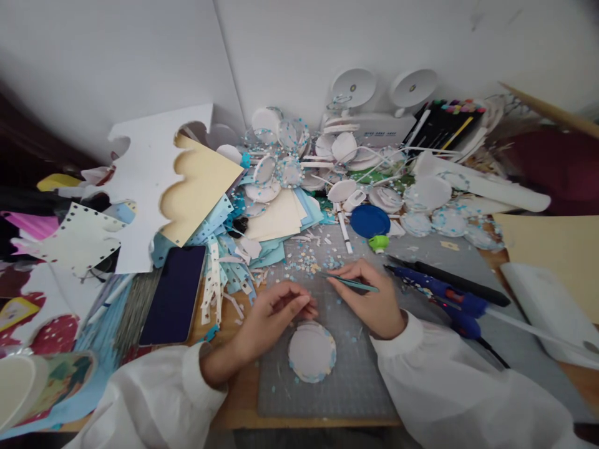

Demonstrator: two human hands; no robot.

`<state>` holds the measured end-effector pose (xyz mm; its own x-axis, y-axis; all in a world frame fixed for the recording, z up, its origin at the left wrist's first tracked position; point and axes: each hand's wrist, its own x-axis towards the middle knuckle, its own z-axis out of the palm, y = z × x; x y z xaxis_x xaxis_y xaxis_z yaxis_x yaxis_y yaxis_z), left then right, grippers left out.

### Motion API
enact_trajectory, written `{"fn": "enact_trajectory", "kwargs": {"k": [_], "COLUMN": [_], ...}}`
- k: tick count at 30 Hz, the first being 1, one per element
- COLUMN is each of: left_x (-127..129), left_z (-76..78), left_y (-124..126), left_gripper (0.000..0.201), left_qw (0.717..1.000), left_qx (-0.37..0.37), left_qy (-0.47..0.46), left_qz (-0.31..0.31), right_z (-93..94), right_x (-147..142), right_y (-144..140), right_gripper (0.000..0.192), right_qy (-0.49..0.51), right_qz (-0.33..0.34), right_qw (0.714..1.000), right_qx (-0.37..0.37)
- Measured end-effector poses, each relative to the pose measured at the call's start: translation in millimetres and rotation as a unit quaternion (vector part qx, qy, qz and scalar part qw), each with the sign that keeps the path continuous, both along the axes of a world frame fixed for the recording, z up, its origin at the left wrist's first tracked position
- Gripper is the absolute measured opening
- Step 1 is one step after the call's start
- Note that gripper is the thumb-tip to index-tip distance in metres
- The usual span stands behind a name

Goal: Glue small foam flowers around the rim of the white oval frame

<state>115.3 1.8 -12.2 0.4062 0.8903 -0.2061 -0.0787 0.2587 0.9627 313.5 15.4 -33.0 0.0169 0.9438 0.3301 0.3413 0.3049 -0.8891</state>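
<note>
In my right hand [369, 299] is a pair of green tweezers [353, 284], pinched between thumb and fingers. The tips point left, close to a scatter of tiny blue, white and cream paper bits [306, 262]. My left hand [281, 315] has its fingers curled in towards the thumb; whatever may be between them is hidden. Just below the left fingertips lies a round white disc [312, 351], with small blue and cream bits around its rim. It rests flat on the grey cutting mat [327, 402].
Right of my hands lie a blue glue gun [440, 292] and a black pen-like tool [453, 280]. A blue lid [369, 221] and a small green object [379, 243] sit behind. Decorated discs [290, 171] pile up along the wall. Leftward are a phone [173, 296] and a paper cup [42, 386].
</note>
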Motion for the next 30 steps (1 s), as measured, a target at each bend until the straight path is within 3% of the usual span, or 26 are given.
{"fn": "enact_trajectory", "kwargs": {"k": [5,12,19,25,30], "left_x": [-1,-2,-2,-4,-6], "left_z": [-2.6,-3.7,-3.6,-5.3,-5.3], "left_y": [3,6,7,5,6], "left_gripper": [0.027,0.026,0.025,0.021,0.022], "left_qw": [0.999,0.991,0.983,0.986,0.98], "left_qx": [0.001,-0.071,-0.093,-0.074,-0.103], "left_qy": [-0.009,-0.044,-0.128,-0.136,-0.163], "left_qz": [0.051,0.104,0.093,0.064,0.055], "right_z": [3.3,8.7,17.9,15.7,15.9], "right_x": [-1,4,3,3,3], "right_y": [1,-1,-8,-9,-11], "right_gripper": [0.023,0.028,0.03,0.029,0.029], "right_qy": [0.036,0.131,0.198,0.225,0.247], "right_qz": [-0.03,-0.05,-0.023,-0.02,0.005], "right_qw": [0.999,0.99,0.978,0.971,0.962], "right_qx": [-0.022,-0.032,-0.058,-0.075,-0.113]}}
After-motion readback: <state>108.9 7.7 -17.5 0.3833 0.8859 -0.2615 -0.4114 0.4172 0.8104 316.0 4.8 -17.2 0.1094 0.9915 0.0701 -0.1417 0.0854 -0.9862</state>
